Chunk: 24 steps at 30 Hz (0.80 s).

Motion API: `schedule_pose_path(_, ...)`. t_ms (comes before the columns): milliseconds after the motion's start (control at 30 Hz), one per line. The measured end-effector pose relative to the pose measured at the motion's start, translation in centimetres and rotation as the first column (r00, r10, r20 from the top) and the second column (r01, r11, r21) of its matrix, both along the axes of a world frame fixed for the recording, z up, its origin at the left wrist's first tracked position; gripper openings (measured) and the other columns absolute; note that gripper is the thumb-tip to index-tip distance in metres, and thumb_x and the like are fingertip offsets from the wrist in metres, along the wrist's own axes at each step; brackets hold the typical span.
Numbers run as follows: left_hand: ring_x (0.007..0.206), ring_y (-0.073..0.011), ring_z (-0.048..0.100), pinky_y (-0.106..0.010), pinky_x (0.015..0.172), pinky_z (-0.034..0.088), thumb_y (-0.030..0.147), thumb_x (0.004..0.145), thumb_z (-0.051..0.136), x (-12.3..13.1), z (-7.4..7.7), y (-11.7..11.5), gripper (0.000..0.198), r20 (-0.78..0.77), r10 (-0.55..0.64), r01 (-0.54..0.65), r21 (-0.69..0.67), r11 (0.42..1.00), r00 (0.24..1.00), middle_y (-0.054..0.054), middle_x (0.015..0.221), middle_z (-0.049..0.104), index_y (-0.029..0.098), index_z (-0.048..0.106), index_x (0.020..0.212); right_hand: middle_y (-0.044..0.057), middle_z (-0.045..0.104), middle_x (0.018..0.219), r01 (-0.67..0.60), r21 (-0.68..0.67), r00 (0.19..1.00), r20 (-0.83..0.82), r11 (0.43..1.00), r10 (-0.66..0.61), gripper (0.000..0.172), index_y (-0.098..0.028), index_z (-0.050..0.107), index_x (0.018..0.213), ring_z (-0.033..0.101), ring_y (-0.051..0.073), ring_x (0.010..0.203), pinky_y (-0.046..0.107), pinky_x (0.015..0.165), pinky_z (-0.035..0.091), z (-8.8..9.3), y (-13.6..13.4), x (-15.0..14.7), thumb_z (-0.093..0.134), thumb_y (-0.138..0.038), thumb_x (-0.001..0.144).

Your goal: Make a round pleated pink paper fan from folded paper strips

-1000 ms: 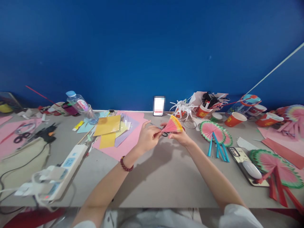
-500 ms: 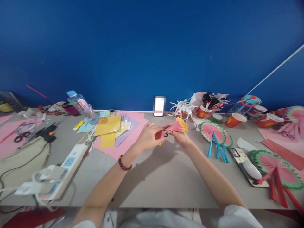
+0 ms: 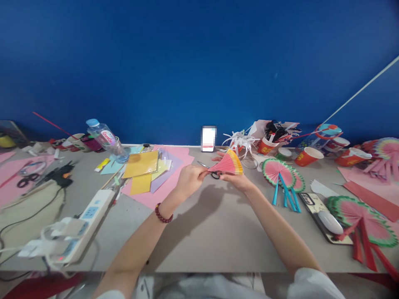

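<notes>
A pleated paper fan [image 3: 230, 162], pink with a yellow and orange edge, is held up between my two hands above the table. My left hand [image 3: 190, 179] pinches its narrow gathered end. My right hand [image 3: 238, 181] holds the wide side, thumb in front and fingers behind the folds. Scissors [image 3: 215, 175] lie on the table just behind the hands, partly covered by them. To the right rest finished-looking round fans with pink centres and green edges [image 3: 278, 173], one with blue paper strips hanging from it.
At the left are a power strip [image 3: 90, 220], coloured paper sheets [image 3: 141, 164] and a plastic bottle [image 3: 107, 139]. A lit phone [image 3: 208, 139] leans on the blue wall. Rightward stand red paper cups [image 3: 308, 158] and another phone with a white mouse [image 3: 330, 223] on it.
The paper fan has spread wider. My left hand has drawn in to a pinch at its narrow end, and my right fingers now reach behind the folds.
</notes>
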<state>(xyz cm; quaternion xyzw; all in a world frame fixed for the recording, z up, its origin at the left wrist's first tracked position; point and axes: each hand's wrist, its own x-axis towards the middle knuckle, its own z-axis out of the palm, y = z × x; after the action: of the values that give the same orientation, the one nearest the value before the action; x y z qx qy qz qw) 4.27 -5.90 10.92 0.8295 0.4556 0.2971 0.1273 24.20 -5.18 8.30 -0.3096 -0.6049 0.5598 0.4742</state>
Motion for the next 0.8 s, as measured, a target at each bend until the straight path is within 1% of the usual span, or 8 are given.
schedule_pose_path(67, 0.054, -0.0130, 0.055, -0.024, 0.054, 0.035, 0.029, 0.088, 0.048, 0.0, 0.2, -0.1, 0.029, 0.022, -0.002, 0.004, -0.058, 0.998, 1.000, -0.001, 0.059, 0.065, 0.020, 0.070, 0.071, 0.005, 0.054, 0.128, 0.008, -0.003, 0.998, -0.058, 1.000, -0.008, 0.064, -0.028, 0.058, 0.117, 0.059, 0.021, 0.100, 0.032, 0.083, 0.048, 0.2, 0.1, 0.3, 0.079, -0.043, 0.059)
schedule_pose_path(167, 0.052, -0.0117, 0.053, -0.024, 0.052, 0.034, 0.033, 0.088, 0.048, 0.0, 0.3, -0.1, 0.032, 0.087, -0.019, 0.029, -0.121, 0.992, 0.996, -0.001, 0.058, 0.064, 0.019, 0.070, 0.070, 0.007, 0.058, 0.122, 0.041, -0.025, 0.995, -0.094, 0.999, -0.043, 0.073, -0.028, 0.056, 0.120, 0.058, 0.023, 0.102, 0.034, 0.085, 0.048, 0.3, 0.3, 0.8, 0.079, -0.052, 0.054)
schedule_pose_path(333, 0.049, -0.0099, 0.052, -0.022, 0.051, 0.036, 0.032, 0.085, 0.049, -0.2, -0.2, 0.1, 0.028, 0.159, 0.007, 0.028, -0.219, 0.975, 0.987, 0.002, 0.058, 0.064, 0.020, 0.070, 0.070, 0.009, 0.058, 0.123, -0.083, -0.008, 0.992, -0.101, 0.997, 0.082, 0.089, -0.028, 0.051, 0.125, 0.055, 0.025, 0.109, 0.036, 0.091, 0.045, 0.4, 0.5, 1.6, 0.082, -0.052, 0.046)
schedule_pose_path(433, 0.049, -0.0104, 0.052, -0.023, 0.050, 0.036, 0.036, 0.085, 0.049, -0.3, -0.3, 0.2, 0.031, 0.174, 0.034, 0.011, -0.250, 0.968, 0.984, 0.001, 0.059, 0.065, 0.020, 0.070, 0.070, 0.010, 0.055, 0.127, -0.076, -0.006, 0.991, -0.107, 0.997, 0.075, 0.093, -0.027, 0.050, 0.127, 0.054, 0.025, 0.111, 0.036, 0.091, 0.044, 0.7, 0.5, 1.8, 0.079, -0.059, 0.046)
schedule_pose_path(500, 0.049, -0.0109, 0.052, -0.023, 0.050, 0.036, 0.037, 0.085, 0.049, -0.3, -0.2, 0.2, 0.031, 0.179, 0.036, 0.009, -0.247, 0.969, 0.983, 0.001, 0.058, 0.065, 0.020, 0.070, 0.070, 0.010, 0.052, 0.130, -0.027, -0.016, 0.994, -0.105, 0.999, 0.025, 0.090, -0.027, 0.049, 0.128, 0.054, 0.025, 0.111, 0.035, 0.092, 0.044, 1.0, 0.5, 1.8, 0.078, -0.060, 0.049)
schedule_pose_path(600, 0.048, -0.0109, 0.050, -0.023, 0.050, 0.035, 0.036, 0.085, 0.049, -0.2, -0.1, 0.1, 0.032, 0.150, 0.014, 0.020, -0.225, 0.974, 0.989, 0.001, 0.055, 0.063, 0.020, 0.067, 0.064, 0.007, 0.056, 0.126, 0.071, -0.036, 0.991, -0.113, 0.997, -0.074, 0.076, -0.029, 0.052, 0.125, 0.057, 0.022, 0.107, 0.031, 0.089, 0.046, 1.2, 0.8, 1.8, 0.078, -0.050, 0.057)
schedule_pose_path(700, 0.048, -0.0110, 0.050, -0.023, 0.049, 0.034, 0.036, 0.085, 0.049, -0.1, 0.0, -0.1, 0.033, 0.113, -0.013, 0.036, -0.206, 0.978, 0.994, 0.000, 0.055, 0.062, 0.020, 0.067, 0.063, 0.002, 0.064, 0.107, 0.178, -0.059, 0.971, -0.154, 0.982, -0.185, 0.062, -0.031, 0.056, 0.119, 0.061, 0.016, 0.090, 0.024, 0.075, 0.049, 0.9, 1.2, 1.9, 0.077, -0.042, 0.061)
schedule_pose_path(800, 0.050, -0.0118, 0.051, -0.024, 0.050, 0.035, 0.036, 0.085, 0.048, 0.0, -0.1, -0.1, 0.031, 0.108, -0.025, 0.046, -0.200, 0.979, 0.994, -0.001, 0.058, 0.064, 0.020, 0.069, 0.068, -0.001, 0.065, 0.090, 0.226, -0.108, 0.961, -0.141, 0.968, -0.240, 0.054, -0.030, 0.061, 0.112, 0.059, 0.012, 0.073, 0.021, 0.060, 0.046, 0.6, 1.5, 2.1, 0.077, -0.038, 0.061)
